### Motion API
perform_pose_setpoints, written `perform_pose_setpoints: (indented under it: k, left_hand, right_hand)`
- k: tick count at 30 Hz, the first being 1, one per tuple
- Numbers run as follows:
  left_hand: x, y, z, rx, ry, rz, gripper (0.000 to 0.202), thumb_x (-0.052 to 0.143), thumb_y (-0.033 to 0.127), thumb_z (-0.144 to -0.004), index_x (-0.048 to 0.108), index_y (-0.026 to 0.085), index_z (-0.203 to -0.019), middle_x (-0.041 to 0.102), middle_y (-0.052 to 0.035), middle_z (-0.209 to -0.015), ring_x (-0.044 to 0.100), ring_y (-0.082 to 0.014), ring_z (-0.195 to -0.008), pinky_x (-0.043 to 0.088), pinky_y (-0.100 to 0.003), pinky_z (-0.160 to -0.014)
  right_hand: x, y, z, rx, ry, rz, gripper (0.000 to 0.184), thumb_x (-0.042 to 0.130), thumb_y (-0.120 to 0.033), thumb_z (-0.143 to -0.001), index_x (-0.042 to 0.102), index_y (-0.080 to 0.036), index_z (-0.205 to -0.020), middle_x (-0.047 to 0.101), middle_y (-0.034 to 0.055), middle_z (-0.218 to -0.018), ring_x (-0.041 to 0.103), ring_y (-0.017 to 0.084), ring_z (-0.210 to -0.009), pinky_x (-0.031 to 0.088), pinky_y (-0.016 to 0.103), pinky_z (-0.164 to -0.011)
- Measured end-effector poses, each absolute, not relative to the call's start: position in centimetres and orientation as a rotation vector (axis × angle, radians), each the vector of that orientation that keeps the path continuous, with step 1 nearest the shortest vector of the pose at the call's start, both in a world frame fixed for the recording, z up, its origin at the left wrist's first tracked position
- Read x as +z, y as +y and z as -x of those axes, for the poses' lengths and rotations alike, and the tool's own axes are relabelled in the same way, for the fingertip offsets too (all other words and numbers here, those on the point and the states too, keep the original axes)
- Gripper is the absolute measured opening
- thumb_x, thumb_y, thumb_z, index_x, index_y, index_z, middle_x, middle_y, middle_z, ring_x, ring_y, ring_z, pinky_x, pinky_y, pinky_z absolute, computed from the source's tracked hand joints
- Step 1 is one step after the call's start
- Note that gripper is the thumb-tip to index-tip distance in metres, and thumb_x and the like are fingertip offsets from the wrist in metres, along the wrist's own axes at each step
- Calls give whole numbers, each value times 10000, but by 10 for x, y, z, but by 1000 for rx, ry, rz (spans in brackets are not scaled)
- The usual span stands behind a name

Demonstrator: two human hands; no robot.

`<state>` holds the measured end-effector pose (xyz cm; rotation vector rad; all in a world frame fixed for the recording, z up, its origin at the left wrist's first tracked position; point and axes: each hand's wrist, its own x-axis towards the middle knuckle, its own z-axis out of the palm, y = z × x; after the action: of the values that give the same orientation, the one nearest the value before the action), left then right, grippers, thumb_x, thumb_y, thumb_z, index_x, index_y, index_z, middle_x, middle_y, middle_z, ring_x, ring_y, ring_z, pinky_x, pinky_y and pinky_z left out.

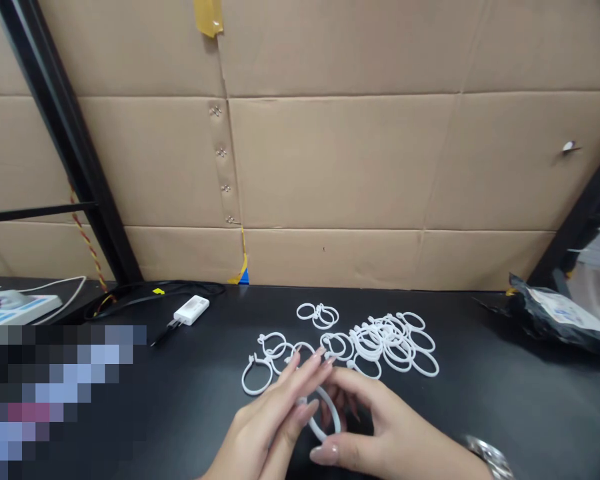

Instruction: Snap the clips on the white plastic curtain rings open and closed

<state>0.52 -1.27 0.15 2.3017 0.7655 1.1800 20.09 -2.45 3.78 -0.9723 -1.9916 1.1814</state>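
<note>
Ring (337, 417) is between the hands at bottom centre, in front of the loose rings (373, 340). Left hand (275, 417), fingers straight and together, pinches its clasp side; clasp mostly covered. Right hand (380, 413): thumb at lower edge, fingers curled behind; can't tell if they grip. I can't count the overlapping pile. Bag (560, 317) cut off at right, lower-left corner pixelated.

Beyond the hands (275, 407) rises a creased cardboard wall (340, 160) (fasteners (221, 153) line one seam (231, 147)); black tabletop (190, 400) beneath them, dark posts (63, 110) either side.
</note>
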Motion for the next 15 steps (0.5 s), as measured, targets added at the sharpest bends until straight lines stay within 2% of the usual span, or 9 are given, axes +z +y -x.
perform_pose_setpoints:
  k: [2,6,8,12,15]
  left_hand:
    - [-1,-12,-6,1182,692,-2367,458,382,241,-955,325,325,-1402,484,13,-1365,438,-222,-1254,339,-371,-1057]
    - [-5,-12,-8,1177,563,-2496,495,391,235,-952,268,340,-1420,477,18,-1370,437,-223,-1254,342,-370,-1063]
    - [-5,-13,-8,1167,585,-2532,529,405,243,-946,225,336,-1435,433,14,-1404,409,-229,-1274,337,-373,-1067]
    - [-6,-11,-6,1136,736,-2558,633,466,256,-918,139,306,-1458,325,-6,-1468,339,-225,-1324,299,-355,-1088]
    - [-7,-7,-4,1105,747,-2589,647,477,265,-910,135,299,-1458,304,-11,-1481,301,-226,-1345,280,-356,-1098]
  right_hand:
    - [36,-25,-202,1182,-2007,945,368,722,-253,-739,567,-261,-1073,643,0,-957,606,172,-856,508,262,-753]
    - [29,-28,-202,826,-2202,980,460,755,-242,-704,566,-253,-1123,645,26,-1028,587,209,-980,459,339,-900]
    - [28,-28,-202,675,-2268,983,458,740,-261,-718,551,-234,-1134,638,44,-1055,580,212,-989,442,355,-923]
    - [26,-31,-202,463,-2356,1113,167,676,-238,-762,560,-201,-877,631,18,-840,578,181,-776,495,307,-752]
    - [23,-36,-201,321,-2429,1113,108,629,-190,-786,523,-205,-788,605,12,-802,562,171,-739,484,267,-675]
